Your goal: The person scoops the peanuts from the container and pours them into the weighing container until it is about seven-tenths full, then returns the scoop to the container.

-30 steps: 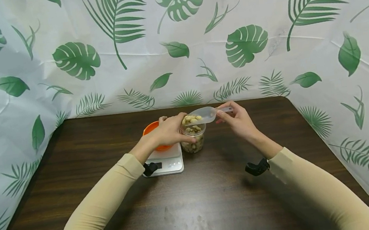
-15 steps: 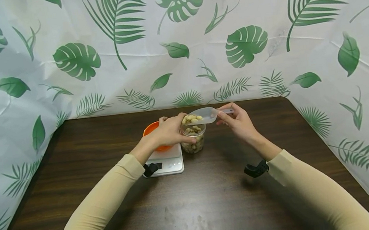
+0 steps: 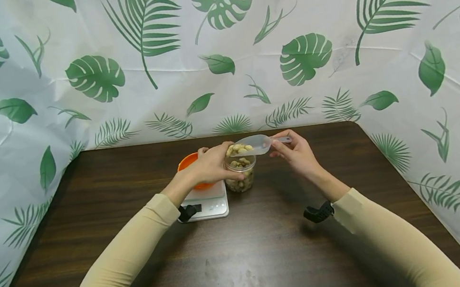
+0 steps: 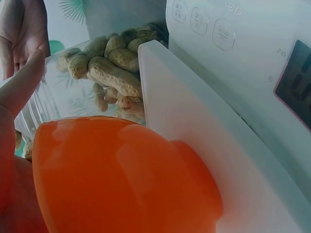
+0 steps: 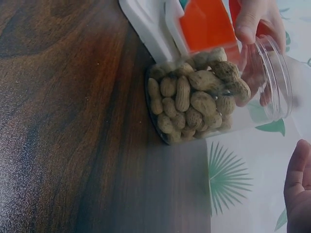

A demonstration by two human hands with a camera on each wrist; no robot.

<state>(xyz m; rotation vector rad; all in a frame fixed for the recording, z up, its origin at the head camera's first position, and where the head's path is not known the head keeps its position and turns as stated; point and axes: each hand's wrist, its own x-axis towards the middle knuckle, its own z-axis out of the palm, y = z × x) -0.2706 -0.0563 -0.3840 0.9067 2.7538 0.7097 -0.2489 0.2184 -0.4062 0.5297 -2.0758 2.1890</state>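
My left hand (image 3: 211,165) grips the clear jar (image 3: 240,184) near its top, thumb on the near side. Unshelled peanuts (image 5: 194,104) fill much of the jar, as the right wrist view shows. Pinched by its handle in my right hand (image 3: 300,154) is a translucent scoop (image 3: 261,144). It is level over the jar's mouth and carries several peanuts (image 3: 239,149). An orange bowl (image 4: 121,170) rests on the white kitchen scale (image 3: 216,207), left of the jar. The left hand and wrist partly cover the bowl and scale in the head view.
The dark wooden table (image 3: 235,257) ends at a leaf-printed curtain (image 3: 259,63) close behind the jar. The scale stands right beside the jar, its display (image 4: 299,82) facing the near side. Each wrist wears a black camera mount (image 3: 318,213).
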